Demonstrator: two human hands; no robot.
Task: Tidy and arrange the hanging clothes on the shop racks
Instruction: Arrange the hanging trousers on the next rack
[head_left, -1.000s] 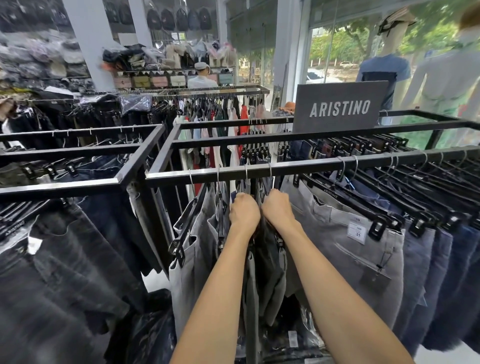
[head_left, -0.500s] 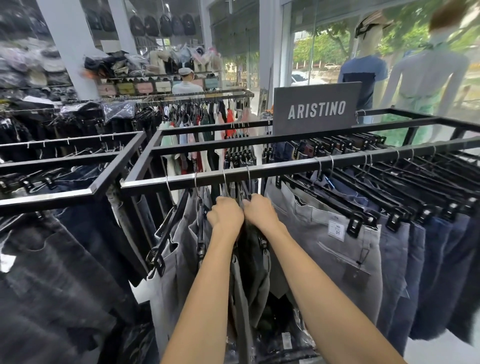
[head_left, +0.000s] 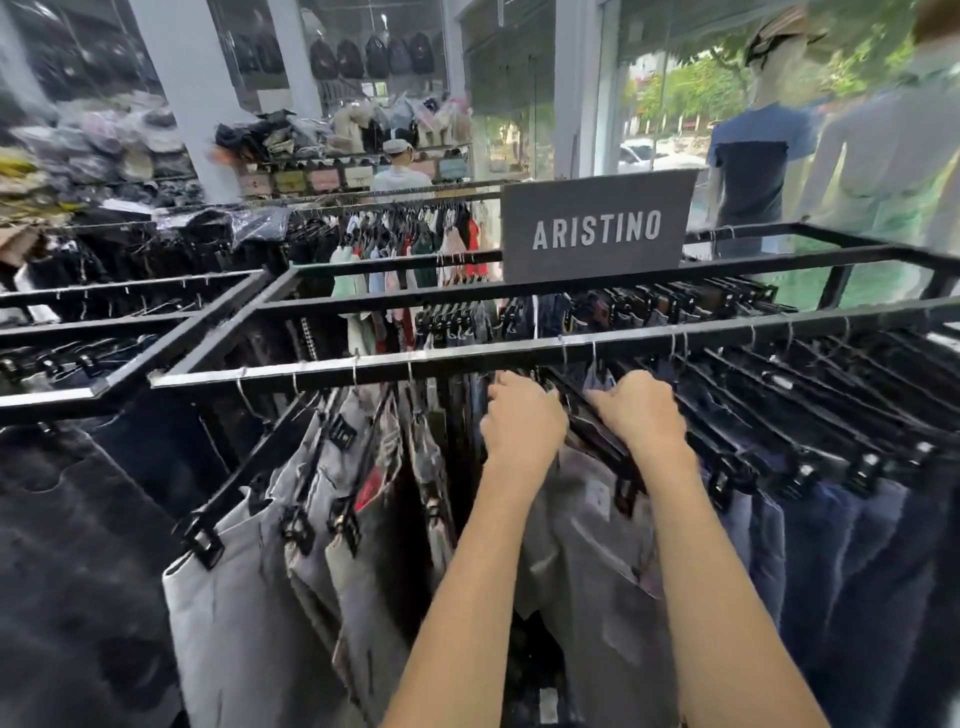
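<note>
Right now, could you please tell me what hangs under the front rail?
Grey trousers on the left and centre, blue jeans on the right, all on black clip hangers. What lies beneath the left hand and right hand is covered.

head-worn, facing down-forward, close over rack (head_left: 467, 364)

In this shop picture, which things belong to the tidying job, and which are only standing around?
Job: left hand, right hand, hangers, grey trousers, jeans, rail.
Only there: sign, mannequins, backpacks.
</note>
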